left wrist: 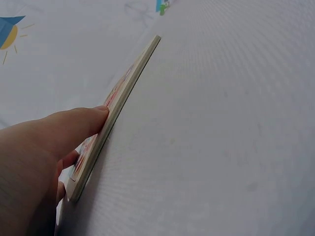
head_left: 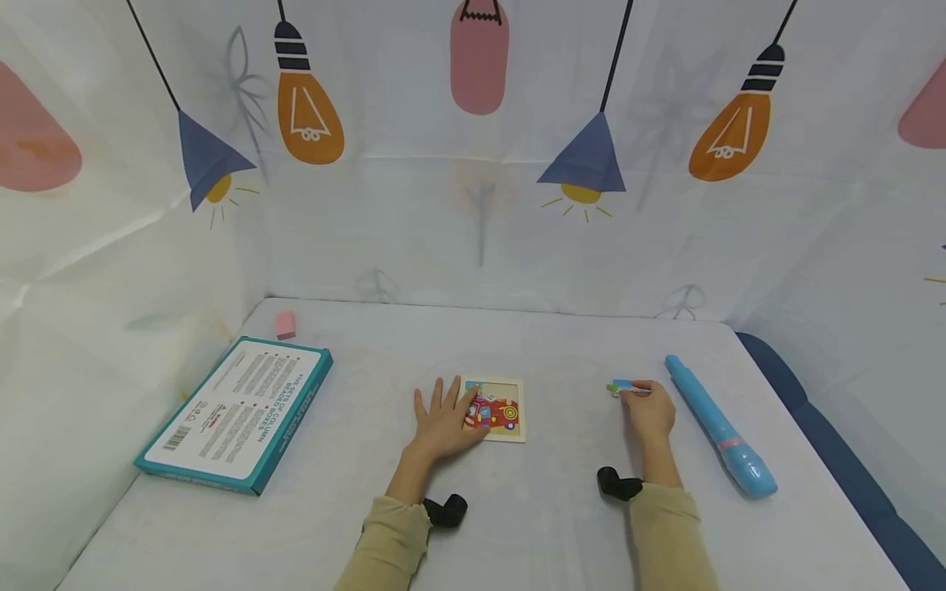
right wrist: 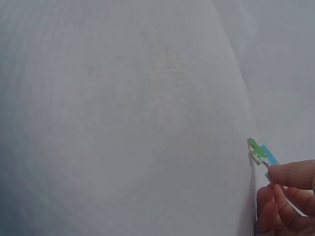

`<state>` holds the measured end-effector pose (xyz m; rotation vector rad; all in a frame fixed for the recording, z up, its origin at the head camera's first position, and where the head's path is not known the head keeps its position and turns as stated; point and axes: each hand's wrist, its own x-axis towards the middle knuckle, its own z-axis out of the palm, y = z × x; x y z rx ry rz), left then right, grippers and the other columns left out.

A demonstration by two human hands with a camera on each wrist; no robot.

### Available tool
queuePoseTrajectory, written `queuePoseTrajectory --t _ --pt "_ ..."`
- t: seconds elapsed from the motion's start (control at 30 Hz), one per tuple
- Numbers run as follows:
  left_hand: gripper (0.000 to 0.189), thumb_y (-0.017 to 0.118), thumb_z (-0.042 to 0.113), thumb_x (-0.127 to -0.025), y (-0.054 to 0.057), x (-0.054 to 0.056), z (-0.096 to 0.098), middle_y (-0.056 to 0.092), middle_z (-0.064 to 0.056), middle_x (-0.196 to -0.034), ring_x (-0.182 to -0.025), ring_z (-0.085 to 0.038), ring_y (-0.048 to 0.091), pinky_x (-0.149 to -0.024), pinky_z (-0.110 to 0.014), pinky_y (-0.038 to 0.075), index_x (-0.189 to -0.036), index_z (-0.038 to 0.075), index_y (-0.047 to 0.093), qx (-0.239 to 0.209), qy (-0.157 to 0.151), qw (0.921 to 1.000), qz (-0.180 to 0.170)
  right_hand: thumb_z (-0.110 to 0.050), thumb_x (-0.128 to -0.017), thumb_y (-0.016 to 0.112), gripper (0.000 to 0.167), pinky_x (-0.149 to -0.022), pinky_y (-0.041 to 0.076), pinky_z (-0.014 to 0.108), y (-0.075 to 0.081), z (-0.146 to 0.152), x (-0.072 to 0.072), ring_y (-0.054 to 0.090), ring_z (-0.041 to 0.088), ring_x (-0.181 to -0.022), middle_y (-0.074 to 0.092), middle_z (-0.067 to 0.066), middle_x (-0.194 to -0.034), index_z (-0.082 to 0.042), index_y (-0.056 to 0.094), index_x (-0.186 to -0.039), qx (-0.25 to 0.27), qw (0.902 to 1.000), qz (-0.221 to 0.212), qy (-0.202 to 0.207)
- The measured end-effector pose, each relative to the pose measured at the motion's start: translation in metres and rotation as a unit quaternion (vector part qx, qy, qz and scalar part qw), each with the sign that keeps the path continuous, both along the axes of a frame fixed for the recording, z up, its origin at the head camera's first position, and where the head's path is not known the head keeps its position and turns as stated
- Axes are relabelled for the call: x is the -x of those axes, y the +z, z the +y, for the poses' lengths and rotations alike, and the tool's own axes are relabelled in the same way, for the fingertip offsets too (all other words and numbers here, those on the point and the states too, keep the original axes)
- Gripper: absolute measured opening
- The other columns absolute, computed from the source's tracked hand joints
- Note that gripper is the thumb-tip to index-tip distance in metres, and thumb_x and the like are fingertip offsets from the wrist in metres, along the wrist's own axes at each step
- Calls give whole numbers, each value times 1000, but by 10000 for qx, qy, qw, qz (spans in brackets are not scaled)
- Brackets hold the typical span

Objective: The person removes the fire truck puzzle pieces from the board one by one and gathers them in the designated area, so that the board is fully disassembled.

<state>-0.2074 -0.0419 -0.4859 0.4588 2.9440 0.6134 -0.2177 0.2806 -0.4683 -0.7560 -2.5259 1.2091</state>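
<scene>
- At the far left we see a teal box (head_left: 232, 410) lying flat along the side of the surface (head_left: 547, 533); it is well apart from both hands, so we judge it a small worry unless a sleeve nudges it outward
- Just beyond the box sits a pink block (head_left: 285, 324) near the back corner; if the box were bumped, the block could be pushed toward that edge
- Near the middle we have the left hand (head_left: 441, 423), its fingers spread apart and laid partly over a board, clamped on nothing, with the thumb resting at the edge in the left wrist view
- Under and just right of those fingers is the puzzle board (head_left: 502, 391), flat on the surface, its red vehicle picture partly covered; we think it could slide or twist if the hand presses unevenly, and loose parts could shift if a fingertip drags
- Right of the board, well apart from it, we see a small blue and green piece (head_left: 621, 386), pinched at one end by the right hand (head_left: 650, 410), thumb and fingers together on it; so slight a hold could let it tip or drop
- Just beside that hand lies a long light-blue object (head_left: 720, 431), slanting along the surface; we judge that its rounded body could roll if the right hand or forearm swung outward and brushed it
</scene>
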Motion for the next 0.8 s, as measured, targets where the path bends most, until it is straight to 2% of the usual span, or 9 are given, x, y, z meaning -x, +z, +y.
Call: queuePoseTrajectory --t 0.2,0.4,0.67,0.8 --pt "73 54 54 -83 1 0 0 20 -14 -152 -139 -40 7 -103 -65 -4 -144 18 35 4 -8 10000 -8 -10 -86 57 31 -78 42 47 3 5 -3 55 40 -93 59 30 -104 9 56 -110 -262 9996 -113 -75" --pt "73 54 55 -83 0 0 0 19 -14 -152 -139 -40 7 -103 -65 -4 -144 19 35 -5 -7 10000 -9 -8 -87 54 30 -77 42 49 5 7 -2 53 41 -91 57 30 -102 12 54 -110 -550 9977 -392 20" --pt "73 54 55 -82 0 0 1 20 -13 -152 -139 -40 7 -103 -65 -4 -144 20 35 -4 -1 10000 11 -7 -88 52 29 -80 42 50 3 7 2 53 43 -96 57 30 -105 13 55 -110 -889 9939 -643 85" --pt "74 55 55 -82 0 0 0 20 -14 -152 -139 -40 8 -103 -66 -3 -144 19 35 -13 6 10000 35 -6 -87 52 29 -80 42 51 2 7 2 53 45 -96 58 31 -106 12 56 -110 -950 9937 -593 99"
